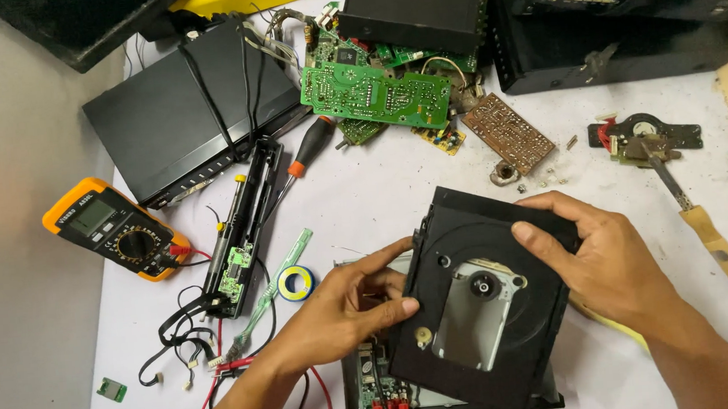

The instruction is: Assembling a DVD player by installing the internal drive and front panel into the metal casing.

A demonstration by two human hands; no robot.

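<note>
both hands grip the black plastic disc drive, tilted over an open player chassis: left hand on its left edge, right hand on the top right. around: orange multimeter, green circuit board, brown board, soldering iron, tape roll, red-handled screwdriver.

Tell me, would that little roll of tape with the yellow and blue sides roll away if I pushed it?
Probably not: the tape roll lies flat on the white table, so it would likely slide. It looks small, so probably light. Stood on edge, its round shape could roll.
</note>
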